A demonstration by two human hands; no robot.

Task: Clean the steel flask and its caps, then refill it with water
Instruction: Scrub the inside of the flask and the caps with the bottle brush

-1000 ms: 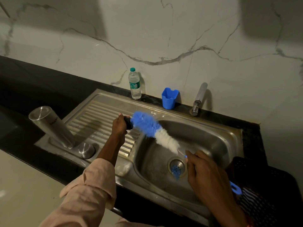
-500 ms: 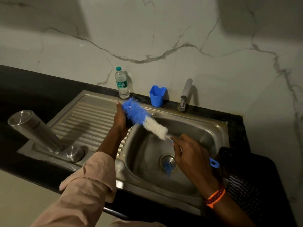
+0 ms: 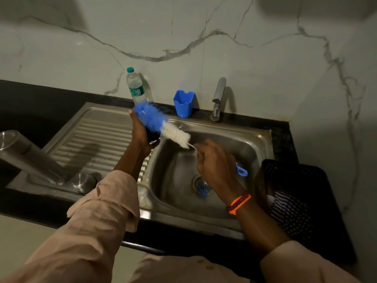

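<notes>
1. now the left hand (image 3: 142, 133) is raised over the seam between drainboard and sink (image 3: 263, 144), fingers curled round a small dark cap (image 3: 152, 136).
2. only the cap's lower part shows below the brush (image 3: 163, 125); the rest is hidden by bristles and palm.
3. the brush's blue bristles are pushed against the cap, the white bristles sticking out to the right over the basin.
4. the right hand (image 3: 216, 166) pinches the brush's thin wire stem just past the white bristles; the blue handle loop shows behind the wrist.
5. an orange band (image 3: 238, 203) sits on the right wrist.
6. the steel flask (image 3: 28, 156) stands mouth down on the drainboard's left end, tilted in this wide view.
7. a domed steel cap (image 3: 84, 180) sits just beside the flask's base, on its right.
8. a blue scrap lies on the sink's drain.
9. a plastic water bottle (image 3: 135, 88) stands on the dark surface (image 3: 51, 94) behind the drainboard, against the marble wall.
10. a blue cup (image 3: 183, 103) stands right of the bottle, and a tap (image 3: 218, 97) right of that.
11. a dark perforated basket (image 3: 295, 201) stands at the sink's right edge.
</notes>
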